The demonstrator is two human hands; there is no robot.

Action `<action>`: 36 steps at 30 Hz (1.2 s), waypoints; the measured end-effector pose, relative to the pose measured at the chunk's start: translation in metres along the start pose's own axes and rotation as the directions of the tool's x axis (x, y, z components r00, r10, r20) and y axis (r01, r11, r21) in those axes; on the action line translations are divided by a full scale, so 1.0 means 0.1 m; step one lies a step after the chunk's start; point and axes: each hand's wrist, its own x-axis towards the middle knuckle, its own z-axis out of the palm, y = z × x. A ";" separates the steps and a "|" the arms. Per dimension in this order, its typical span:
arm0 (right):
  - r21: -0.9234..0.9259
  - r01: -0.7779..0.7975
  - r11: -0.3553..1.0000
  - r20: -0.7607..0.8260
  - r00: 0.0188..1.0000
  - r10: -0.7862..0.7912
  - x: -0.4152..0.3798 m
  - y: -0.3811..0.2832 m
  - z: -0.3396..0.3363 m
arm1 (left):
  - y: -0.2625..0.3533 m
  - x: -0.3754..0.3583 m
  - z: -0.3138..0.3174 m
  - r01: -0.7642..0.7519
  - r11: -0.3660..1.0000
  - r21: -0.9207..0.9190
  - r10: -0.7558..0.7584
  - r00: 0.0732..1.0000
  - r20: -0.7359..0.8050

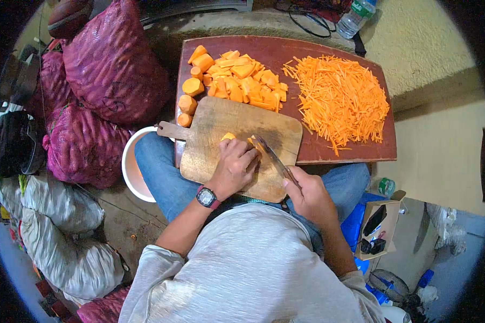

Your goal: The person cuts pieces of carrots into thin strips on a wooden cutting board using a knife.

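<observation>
On the wooden cutting board (pixel 210 121), my left hand (pixel 234 164) presses down with curled fingers on a carrot piece (pixel 228 136), mostly hidden under them. A watch is on that wrist. My right hand (pixel 307 192) grips the handle of a knife (pixel 272 156), its blade slanting up and left, close beside my left fingertips. Small orange bits lie at the blade's tip. Behind the board are sliced carrot pieces (pixel 242 81), with thick carrot chunks (pixel 193 86) at their left. A large heap of carrot shreds (pixel 342 102) lies to the right on the red table (pixel 355 156).
Purple mesh sacks (pixel 113 64) stand at the left, above white sacks (pixel 64 247). A white bucket (pixel 128 171) is beside my left knee. An open cardboard box (pixel 390 229) stands at the right. A water bottle (pixel 354 20) lies behind the table.
</observation>
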 end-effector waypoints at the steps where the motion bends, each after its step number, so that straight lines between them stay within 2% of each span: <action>1: 0.001 0.000 1.000 0.002 1.000 0.000 0.01 0.01 0.03 | 0.00 0.00 0.00 -0.002 1.000 -0.010 0.002 1.000 -0.012; 7: -0.007 -0.014 1.000 0.008 1.000 0.014 0.01 -0.01 0.10 | 0.01 -0.01 -0.02 -0.008 1.000 0.026 0.007 1.000 0.031; 9: 0.063 0.000 0.998 -0.039 0.999 0.002 -0.02 0.00 0.08 | 0.00 -0.01 -0.02 -0.013 1.000 0.015 0.012 0.999 0.031; 12: 0.067 -0.043 0.997 -0.076 0.996 0.048 -0.01 0.01 0.07 | 0.01 -0.01 -0.02 -0.017 0.999 0.030 0.015 0.998 0.056; 16: 0.089 -0.026 0.996 -0.066 0.997 0.032 0.01 0.09 0.11 | 0.01 -0.01 0.01 -0.028 0.999 0.045 0.025 0.998 0.050; 18: -0.035 -0.025 0.999 -0.019 1.000 0.024 0.04 0.11 0.13 | 0.02 0.00 -0.01 -0.033 0.998 0.052 0.031 0.998 0.051; 21: -0.094 -0.040 0.995 -0.006 0.999 0.040 0.06 0.09 0.14 | 0.04 0.01 -0.02 -0.032 0.998 0.059 0.027 0.997 0.076; 24: -0.002 0.011 1.000 -0.054 0.998 -0.011 0.00 0.04 0.10 | 0.03 0.02 -0.03 -0.027 0.998 0.055 0.023 0.998 0.062; 26: 0.033 -0.013 0.999 -0.038 0.999 0.014 -0.01 0.02 0.07 | 0.01 0.00 0.00 -0.026 1.000 -0.016 0.026 0.999 -0.020; 31: 0.056 -0.053 0.997 -0.025 0.998 0.054 -0.04 0.04 0.08 | 0.03 0.01 -0.05 0.016 1.000 -0.027 -0.019 0.991 -0.132; 33: 0.062 -0.007 0.998 -0.018 1.000 0.008 -0.07 0.11 0.12 | 0.02 -0.01 -0.07 0.034 0.999 -0.031 -0.038 0.986 -0.161; 35: 0.035 0.025 0.999 -0.005 1.000 -0.025 -0.08 0.15 0.14 | 0.02 -0.01 -0.10 0.154 0.987 -0.051 -0.161 0.968 -0.193; 36: 0.006 0.059 0.998 0.008 0.998 -0.059 -0.09 0.17 0.15 | 0.01 0.00 -0.12 0.151 0.987 -0.051 -0.158 0.969 -0.192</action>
